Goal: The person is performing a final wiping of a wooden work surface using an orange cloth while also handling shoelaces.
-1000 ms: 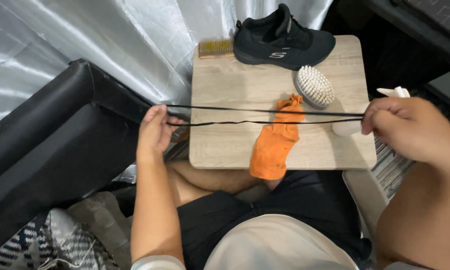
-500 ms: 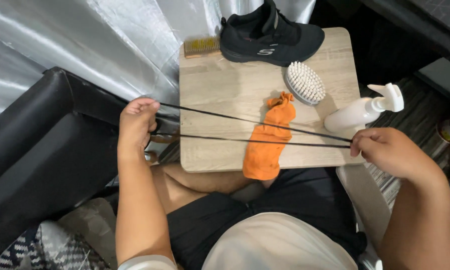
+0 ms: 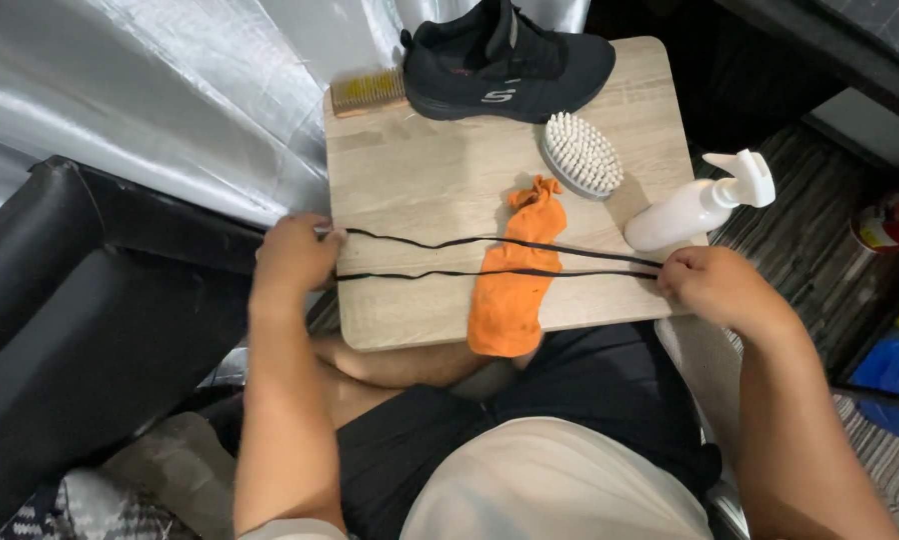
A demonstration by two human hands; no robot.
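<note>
From the head camera: the left hand (image 3: 295, 255) pinches one end of a black shoelace (image 3: 450, 258), and the right hand (image 3: 715, 285) is closed on the other end. The lace lies in two lines across the small wooden table (image 3: 420, 180), over an orange cloth (image 3: 510, 290). Just beside the right hand stands a white spray bottle (image 3: 690, 208). A hard tug could bump it over, or drag the cloth off the near edge.

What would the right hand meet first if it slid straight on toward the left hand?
Probably the orange cloth: the right hand points leftward along the black lace, which crosses over that cloth. Height above the board is unclear.
</note>
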